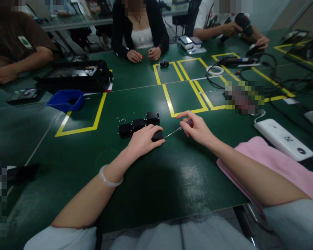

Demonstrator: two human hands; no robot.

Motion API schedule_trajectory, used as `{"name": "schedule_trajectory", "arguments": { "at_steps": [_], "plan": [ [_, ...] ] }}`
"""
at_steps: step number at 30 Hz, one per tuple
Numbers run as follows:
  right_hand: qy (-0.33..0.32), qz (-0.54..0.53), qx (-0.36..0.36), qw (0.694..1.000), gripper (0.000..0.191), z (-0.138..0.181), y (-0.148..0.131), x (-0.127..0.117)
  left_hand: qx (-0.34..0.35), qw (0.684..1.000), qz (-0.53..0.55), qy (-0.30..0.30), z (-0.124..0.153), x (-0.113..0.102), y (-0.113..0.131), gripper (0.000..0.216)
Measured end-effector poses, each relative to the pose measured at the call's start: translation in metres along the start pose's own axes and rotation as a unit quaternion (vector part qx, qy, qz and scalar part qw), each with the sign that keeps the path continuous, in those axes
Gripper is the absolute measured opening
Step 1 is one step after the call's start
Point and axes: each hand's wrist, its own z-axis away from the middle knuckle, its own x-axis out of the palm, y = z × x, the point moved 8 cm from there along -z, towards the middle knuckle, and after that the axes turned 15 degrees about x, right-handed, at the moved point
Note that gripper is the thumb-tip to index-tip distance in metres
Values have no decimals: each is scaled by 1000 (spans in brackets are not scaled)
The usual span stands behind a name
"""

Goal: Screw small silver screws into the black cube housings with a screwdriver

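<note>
My left hand [146, 138] is closed on a small black box-shaped part [158, 135], pressing it to the green table. A screwdriver [173, 132] sits in my right hand [194, 127], gripped between thumb and fingers with the index finger lifted. Its thin metal shaft slants down to the left, and the tip meets the right side of the held part. Beside my left hand stand three similar black parts, one at the left [125, 129], one in the middle [138, 123] and one farther back [153, 117]. Several tiny screws [122, 119] lie scattered behind them.
A blue bin [65, 100] and a black tray-like housing [73, 74] stand at the far left. To the right are a pink cloth [271, 159], a white power strip [284, 139] and tangled black cables [271, 73]. Other people sit across the table; one holds a power drill [243, 25].
</note>
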Motion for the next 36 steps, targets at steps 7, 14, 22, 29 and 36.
{"name": "schedule_trajectory", "arguments": {
  "at_steps": [7,14,22,29,36],
  "plan": [
    [-8,-7,19,1000,20,-1,2,1,-4,1000,-4,-4,0,0,0,44],
    [-7,-16,5,1000,14,-1,1,1,-2,1000,-7,-1,0,0,0,43],
    [-12,-24,21,999,16,-1,3,2,-1,1000,-6,1,0,0,0,43],
    [-17,-34,13,999,13,-1,2,2,-2,1000,-7,-2,1,0,0,43],
    [-19,-35,-3,999,12,-1,1,3,1,1000,-11,6,0,0,1,42]
  ]
}}
